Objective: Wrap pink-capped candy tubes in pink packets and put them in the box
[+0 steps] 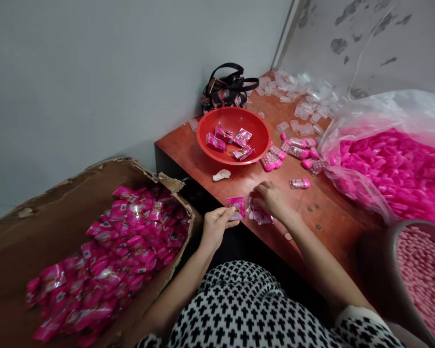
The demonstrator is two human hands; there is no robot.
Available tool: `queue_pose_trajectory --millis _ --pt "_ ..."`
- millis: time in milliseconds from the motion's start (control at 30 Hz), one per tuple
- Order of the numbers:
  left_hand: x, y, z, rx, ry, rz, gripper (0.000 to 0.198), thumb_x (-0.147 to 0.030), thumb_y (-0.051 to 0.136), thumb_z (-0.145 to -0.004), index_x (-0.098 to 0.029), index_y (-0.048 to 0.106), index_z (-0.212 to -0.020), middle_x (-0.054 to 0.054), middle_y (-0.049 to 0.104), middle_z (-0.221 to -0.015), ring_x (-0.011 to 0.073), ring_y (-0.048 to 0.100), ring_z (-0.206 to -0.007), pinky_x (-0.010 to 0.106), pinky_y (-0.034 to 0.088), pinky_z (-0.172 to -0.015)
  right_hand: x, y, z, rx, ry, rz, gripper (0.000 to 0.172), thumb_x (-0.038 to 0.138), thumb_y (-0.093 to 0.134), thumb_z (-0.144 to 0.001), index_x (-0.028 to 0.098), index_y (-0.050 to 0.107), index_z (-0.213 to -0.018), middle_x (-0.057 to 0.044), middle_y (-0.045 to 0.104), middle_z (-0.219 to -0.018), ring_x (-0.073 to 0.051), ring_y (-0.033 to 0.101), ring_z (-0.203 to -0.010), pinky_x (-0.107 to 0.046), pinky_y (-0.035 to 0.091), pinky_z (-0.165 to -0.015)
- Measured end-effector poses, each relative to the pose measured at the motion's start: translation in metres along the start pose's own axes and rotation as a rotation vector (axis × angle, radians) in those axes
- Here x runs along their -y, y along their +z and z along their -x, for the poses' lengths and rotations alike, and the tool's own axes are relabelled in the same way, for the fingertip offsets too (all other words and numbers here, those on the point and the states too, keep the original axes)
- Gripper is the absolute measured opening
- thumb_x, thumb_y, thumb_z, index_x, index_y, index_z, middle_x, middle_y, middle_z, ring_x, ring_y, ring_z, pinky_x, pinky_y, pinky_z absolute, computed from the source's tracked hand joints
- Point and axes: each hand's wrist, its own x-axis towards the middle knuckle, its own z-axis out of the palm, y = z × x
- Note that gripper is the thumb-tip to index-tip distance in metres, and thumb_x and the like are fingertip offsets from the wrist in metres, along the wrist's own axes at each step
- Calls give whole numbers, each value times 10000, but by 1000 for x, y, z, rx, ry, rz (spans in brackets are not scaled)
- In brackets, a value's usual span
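My left hand is closed on a flat pink printed card, thumb on top, just off the table's front edge. To its right, my right hand bends over a small pile of pink printed cards at that edge. Its fingers are curled together at the pile; whatever they pinch is hidden. Beyond both hands stands a red bowl containing several folded pink cards. Small clear bottles with pink caps and pink beads lie right of the bowl.
An open cardboard box of pink packets stands at left. On the table are a crumpled white scrap, a dark handbag and clear plastic pieces. A bag of pink caps and a tub of pink beads flank the right.
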Motion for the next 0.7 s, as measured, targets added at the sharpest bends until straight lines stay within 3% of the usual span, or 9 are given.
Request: queue_pose_trajectory --millis 167,333,533,700 --pt "3 -5 2 -49 -48 -44 278 -390 817 -558 -134 731 -624 29 651 -615 96 588 -558 203 550 -541 35 6 -49 -26 -323 -65 370 178 434 -918 197 536 -1274 -108 610 -1247 -225 560 -1127 -377 429 -964" --pt "0 -8 6 -79 -110 11 297 -380 841 -509 -126 725 -610 30 653 -600 95 588 -546 195 542 -528 42 37 -86 73 -295 128 429 134 330 -944 79 463 -1347 -170 623 -1228 -262 585 -1088 -403 429 -941" --pt "-5 -7 3 -104 -192 116 365 -360 881 -421 -100 712 -613 27 657 -609 89 591 -542 190 544 -501 26 38 -70 25 -386 77 398 224 396 -951 126 502 -1322 -153 589 -1294 -272 558 -1121 -422 446 -920" --pt "-5 -6 -3 -145 -231 184 389 -306 906 -343 -101 663 -567 28 662 -588 100 614 -541 179 544 -503 10 26 -30 -179 -254 -199 390 240 464 -927 163 504 -1307 -124 624 -1243 -211 591 -1105 -360 469 -931"
